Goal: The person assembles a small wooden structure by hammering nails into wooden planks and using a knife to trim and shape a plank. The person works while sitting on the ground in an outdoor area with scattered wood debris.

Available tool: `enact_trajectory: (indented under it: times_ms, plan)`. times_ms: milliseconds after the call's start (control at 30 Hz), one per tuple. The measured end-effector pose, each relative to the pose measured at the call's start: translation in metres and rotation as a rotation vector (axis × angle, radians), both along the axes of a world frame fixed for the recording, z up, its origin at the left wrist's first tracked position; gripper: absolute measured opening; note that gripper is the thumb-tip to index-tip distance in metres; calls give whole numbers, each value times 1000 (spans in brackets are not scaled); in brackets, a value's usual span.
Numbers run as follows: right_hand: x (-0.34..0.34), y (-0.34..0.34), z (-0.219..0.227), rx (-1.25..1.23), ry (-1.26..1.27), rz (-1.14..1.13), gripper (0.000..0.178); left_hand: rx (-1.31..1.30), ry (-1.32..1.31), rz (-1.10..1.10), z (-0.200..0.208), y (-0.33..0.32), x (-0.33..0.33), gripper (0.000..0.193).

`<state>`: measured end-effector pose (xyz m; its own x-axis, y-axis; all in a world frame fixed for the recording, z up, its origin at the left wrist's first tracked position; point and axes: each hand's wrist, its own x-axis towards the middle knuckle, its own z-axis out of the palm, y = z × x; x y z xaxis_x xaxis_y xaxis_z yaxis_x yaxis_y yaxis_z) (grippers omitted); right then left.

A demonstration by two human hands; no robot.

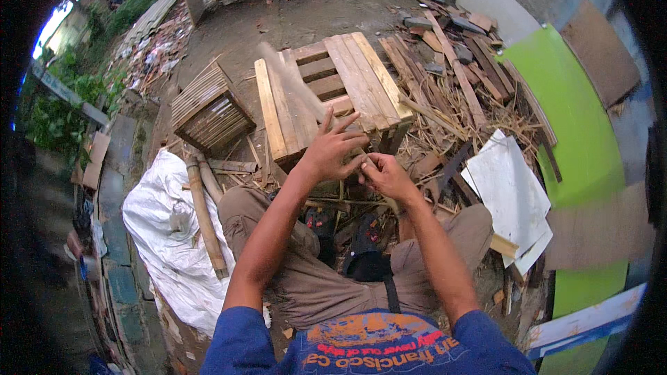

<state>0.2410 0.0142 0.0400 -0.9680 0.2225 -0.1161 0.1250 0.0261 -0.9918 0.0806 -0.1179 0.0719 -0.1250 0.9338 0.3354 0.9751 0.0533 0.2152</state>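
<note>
A long, flat pale strip of wood or bamboo point(292, 82), blurred toward its far end, slants from over the plank bench down to my hands. My left hand point(335, 151) pinches it near the thumb while other fingers spread upward. Right beside it, my right hand point(390, 179) has its thumb and fingers closed on the strip's nearer part. The two hands almost touch, and they partly hide the strip. Just beyond them stands a low bench point(361, 87) of light planks with gaps in its top.
A slatted wooden crate point(212, 107) lies left of the bench. Bamboo poles point(206, 226) rest on a white sack point(163, 215) by my left knee. Scrap wood point(451, 62) is piled at the right, near white sheets point(507, 191) and a green panel point(570, 111).
</note>
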Motion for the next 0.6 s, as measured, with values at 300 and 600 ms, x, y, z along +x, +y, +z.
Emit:
enact_trajectory:
  times_ms: [300,600]
  plan:
    - [46,35,19,327,-1,260,25,-261,-317,-73,18,-2,43,31]
    - [72,37,-3,227,-47,341,28,-232,-288,6,-13,-6,75,28]
